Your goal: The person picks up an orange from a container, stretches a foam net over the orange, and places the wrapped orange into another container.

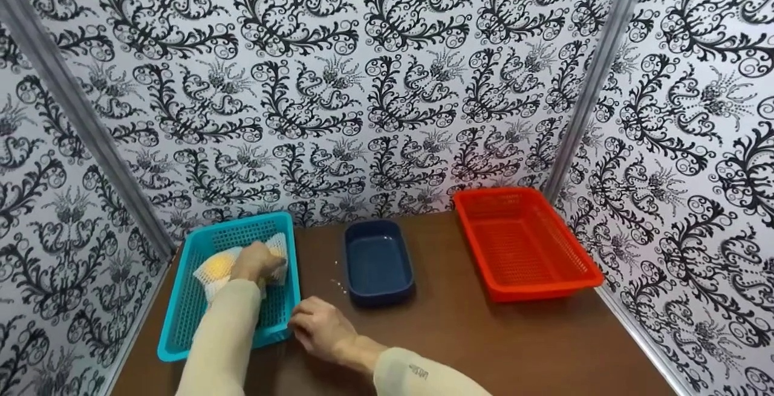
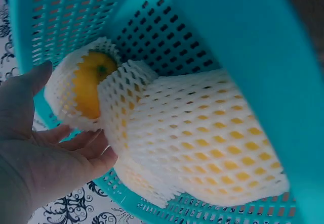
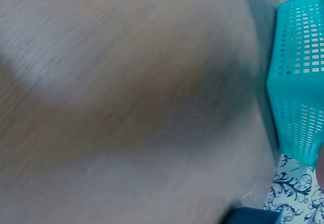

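Inside the teal basket [image 1: 175, 317], several yellow fruits wrapped in white foam nets lie together. My left hand [image 1: 254, 263] reaches in over them. In the left wrist view, thumb and fingers of the left hand [image 2: 45, 148] curl about one netted yellow fruit [image 2: 93, 85], whose stem end shows through the net's opening. A larger netted fruit [image 2: 202, 143] lies beside it along the basket wall. My right hand [image 1: 323, 326] grips the basket's rim at the near right corner, fingers curled; only a sliver of it shows in the right wrist view.
A dark blue rectangular dish [image 1: 380, 263] stands right of the teal basket, with small white specks [image 1: 340, 284] beside it. Farther right sits a red basket [image 1: 526, 245]. Patterned wall panels [image 1: 375, 81] enclose the brown table [image 1: 459, 335] at the back and sides.
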A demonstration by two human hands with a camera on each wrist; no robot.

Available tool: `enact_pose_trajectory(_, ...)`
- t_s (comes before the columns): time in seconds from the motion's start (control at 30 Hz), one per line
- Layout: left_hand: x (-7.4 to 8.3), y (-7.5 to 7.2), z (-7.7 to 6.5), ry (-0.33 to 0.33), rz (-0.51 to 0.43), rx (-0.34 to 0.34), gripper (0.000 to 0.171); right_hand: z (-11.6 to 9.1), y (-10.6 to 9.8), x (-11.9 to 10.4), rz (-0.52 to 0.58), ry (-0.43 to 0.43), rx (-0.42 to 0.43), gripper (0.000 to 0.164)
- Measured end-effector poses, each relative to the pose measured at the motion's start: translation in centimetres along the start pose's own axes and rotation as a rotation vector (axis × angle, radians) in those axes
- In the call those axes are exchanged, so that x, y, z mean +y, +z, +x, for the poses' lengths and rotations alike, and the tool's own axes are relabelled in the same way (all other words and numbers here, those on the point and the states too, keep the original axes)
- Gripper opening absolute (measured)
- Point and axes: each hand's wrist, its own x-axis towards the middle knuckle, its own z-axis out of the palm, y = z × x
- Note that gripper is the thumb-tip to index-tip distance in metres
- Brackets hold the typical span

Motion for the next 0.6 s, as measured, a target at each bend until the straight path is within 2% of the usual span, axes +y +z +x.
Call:
enact_pose_trajectory(0.1, 0.2, -0.9, 0.3, 0.02, -0.001, 0.012, 0.054, 0.9, -1.2, 0.6, 0.05, 0.045, -0.084, 0.011)
enact_pose_trajectory(0.17, 0.9, -1.0, 0.9, 0.049, -0.018, 0.024, 0.06, 1.1, -2.5, 1.4, 0.045, 0.091, -0.133, 0.013)
enact_pose_trajectory(0.27, 2.6, -1.6, 1.3, 0.096, -0.049, 0.064, 0.068, 1.2, -4.7, 3.3, 0.015, 0.146, -0.148, 0.014)
enact_pose_trajectory(0.33, 4.0, -2.0, 1.2, 0.129, -0.057, 0.105, 0.069, 1.0, -6.2, 4.7, 0.014, 0.18, -0.125, 0.014)
enact_pose_trajectory(0.43, 6.1, -2.5, -0.1, 0.165, -0.042, 0.183, 0.068, 0.3, -8.5, 6.7, 0.061, 0.221, -0.055, 0.011)
enact_pose_trajectory(0.6, 8.2, -1.6, -2.4, 0.233, -0.003, 0.32, 0.067, -1.6, -12.5, 10.0, 0.064, 0.282, 0.035, 0.01)
